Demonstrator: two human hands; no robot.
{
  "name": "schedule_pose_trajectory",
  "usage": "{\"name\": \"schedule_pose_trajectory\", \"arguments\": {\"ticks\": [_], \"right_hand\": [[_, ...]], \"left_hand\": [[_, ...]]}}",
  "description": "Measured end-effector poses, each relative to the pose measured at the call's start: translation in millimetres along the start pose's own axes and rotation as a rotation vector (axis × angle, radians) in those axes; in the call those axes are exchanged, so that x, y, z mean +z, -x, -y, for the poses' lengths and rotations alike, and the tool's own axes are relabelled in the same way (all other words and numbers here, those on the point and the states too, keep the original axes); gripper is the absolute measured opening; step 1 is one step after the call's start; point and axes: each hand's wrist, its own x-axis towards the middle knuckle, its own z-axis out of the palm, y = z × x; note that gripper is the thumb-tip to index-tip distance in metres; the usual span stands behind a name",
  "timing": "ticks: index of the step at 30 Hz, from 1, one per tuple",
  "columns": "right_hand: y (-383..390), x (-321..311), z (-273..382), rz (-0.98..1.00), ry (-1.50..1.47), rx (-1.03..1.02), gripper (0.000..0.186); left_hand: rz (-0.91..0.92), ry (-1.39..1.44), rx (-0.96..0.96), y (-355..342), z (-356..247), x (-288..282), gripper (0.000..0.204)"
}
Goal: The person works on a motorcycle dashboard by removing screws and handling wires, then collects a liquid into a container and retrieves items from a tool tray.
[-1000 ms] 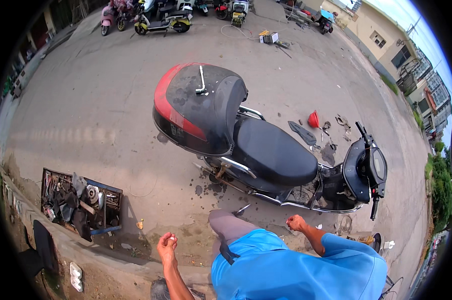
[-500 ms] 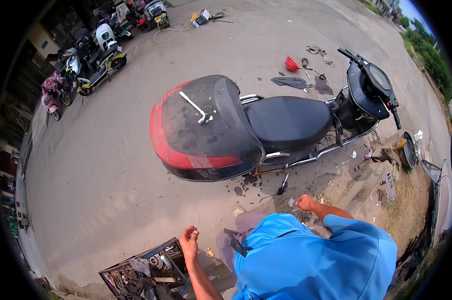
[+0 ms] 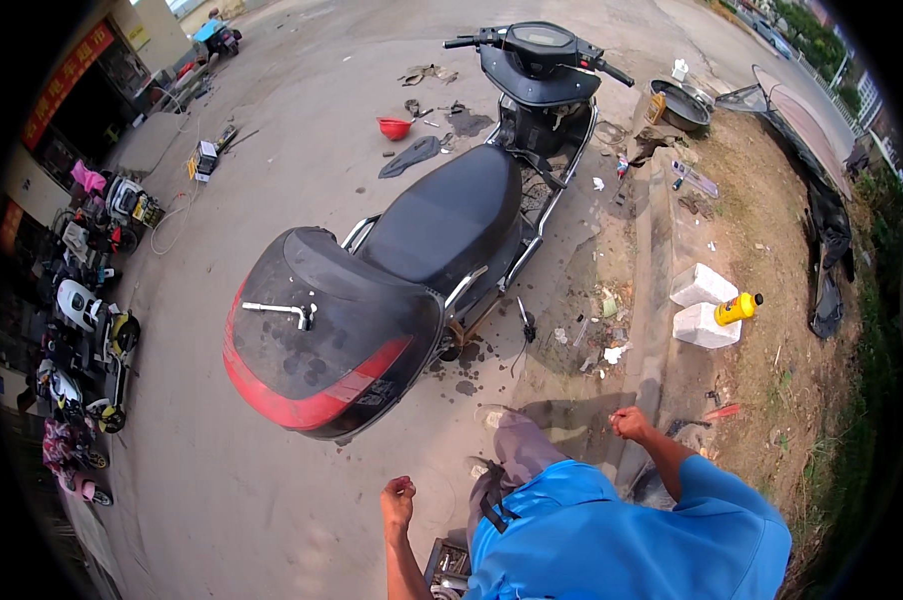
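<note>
My left hand (image 3: 398, 500) hangs over the pavement with its fingers curled in, apart from everything around it. Whether something small sits inside the fingers is hidden. My right hand (image 3: 631, 423) is closed like a fist above the kerb; its inside cannot be seen either. Ahead of me stands a black electric scooter (image 3: 442, 215) with a black and red rear body (image 3: 322, 340). A silver socket wrench (image 3: 277, 309) lies on top of that body, beside some small pieces. The toolbox (image 3: 442, 560) shows partly by my left forearm.
White blocks (image 3: 707, 325) and a yellow bottle (image 3: 739, 309) stand right of the kerb. A dark basin (image 3: 680, 105) sits farther off. A red bowl-shaped thing (image 3: 395, 128) and a dark panel (image 3: 410, 157) lie beyond the scooter. Parked scooters (image 3: 82, 305) line the left.
My view and body have turned right; the scooter now points more away from me. The white blocks and yellow bottle have come into view, and most of the toolbox has left it.
</note>
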Motion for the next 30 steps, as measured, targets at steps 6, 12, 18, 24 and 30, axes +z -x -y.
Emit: {"name": "schedule_pose_trajectory", "arguments": {"ticks": [6,12,18,24,30], "right_hand": [[100,-10,-133,-0.500,0.385,-0.022,0.015],[131,8,-182,-0.504,0.121,0.027,0.013],[126,28,-182,-0.510,-0.013,0.000,0.013],[88,39,-165,-0.488,-0.025,-0.068,0.017],[40,99,-130,-0.387,-0.130,-0.098,0.019]], "left_hand": [[0.174,-0.299,0.058,-18,-4,3,0.029],[0.332,-0.481,0.141,-39,-21,24,0.030],[0.397,-0.597,0.148,-53,-48,53,0.030],[0.385,-0.638,0.183,-71,-67,79,0.031],[0.359,-0.788,0.110,-106,-48,107,0.028]]}}
